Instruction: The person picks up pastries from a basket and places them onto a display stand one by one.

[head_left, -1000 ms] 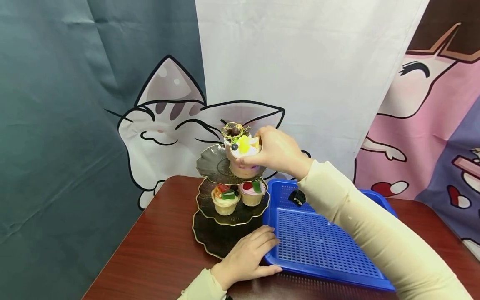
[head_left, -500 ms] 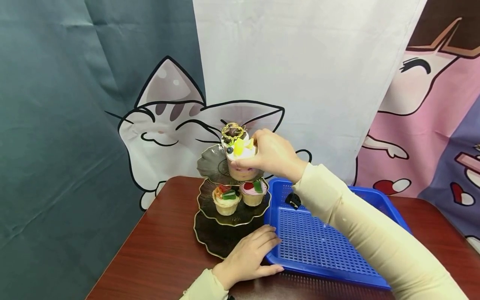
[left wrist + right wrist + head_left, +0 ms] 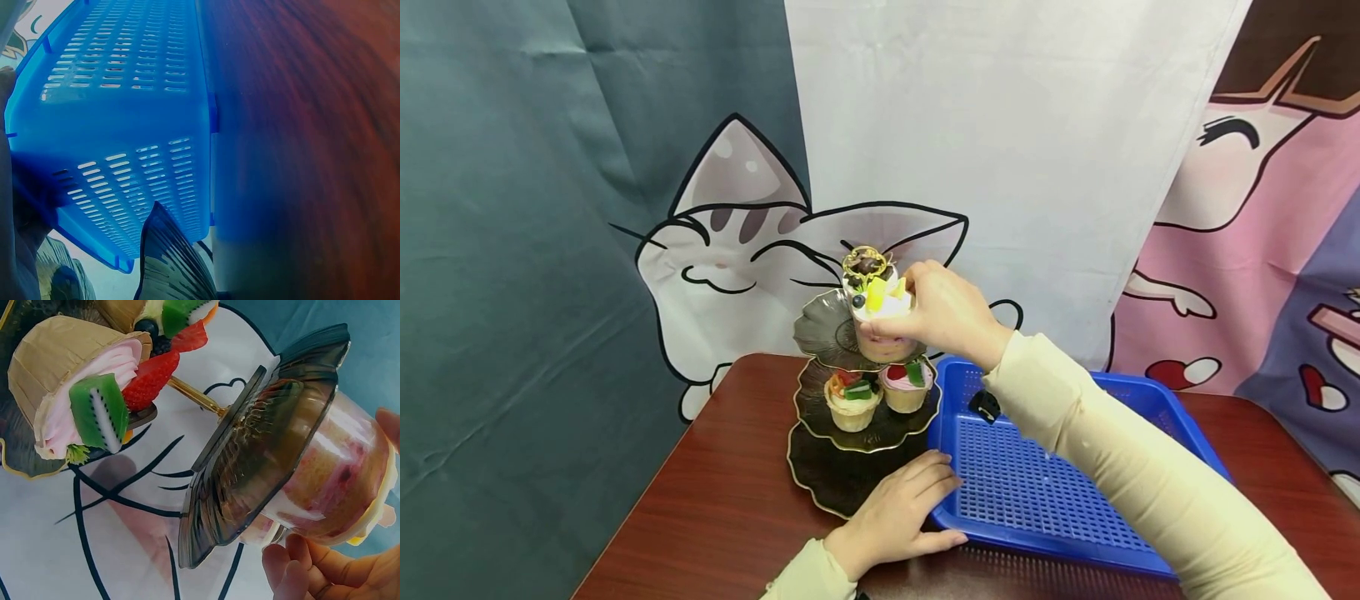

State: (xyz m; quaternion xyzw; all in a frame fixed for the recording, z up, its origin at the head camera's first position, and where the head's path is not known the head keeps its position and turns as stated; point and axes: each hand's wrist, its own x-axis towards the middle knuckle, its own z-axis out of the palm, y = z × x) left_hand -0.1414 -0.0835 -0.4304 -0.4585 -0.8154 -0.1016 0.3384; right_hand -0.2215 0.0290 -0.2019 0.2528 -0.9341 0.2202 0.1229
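My right hand [image 3: 951, 308] holds a clear dessert cup [image 3: 883, 342] topped with white cream, yellow fruit and a blueberry. The cup stands on the top tier of a three-tier stand [image 3: 827, 329]; in the right wrist view its base meets the dark glass plate [image 3: 269, 456], with fingertips at its side. Behind it is a second dessert cup [image 3: 865, 265] with chocolate-coloured pieces and a gold ring-shaped topper. Two cupcakes, one cream-coloured [image 3: 852, 412] and one pink [image 3: 904, 396], sit on the middle tier. My left hand [image 3: 898, 517] rests on the near left corner of a blue plastic basket [image 3: 1037, 542].
Inside the basket's far left corner lies a small black object [image 3: 985, 406]. The stand's bottom tier [image 3: 827, 471] overlaps the reddish wooden table [image 3: 715, 500] beside the basket. Printed cartoon cloth [image 3: 1030, 150] hangs directly behind the table.
Over the first half second, my right hand shifts slightly left with the dessert cup, closer to the chocolate one. Since then it is nearly still. My left hand stays on the basket.
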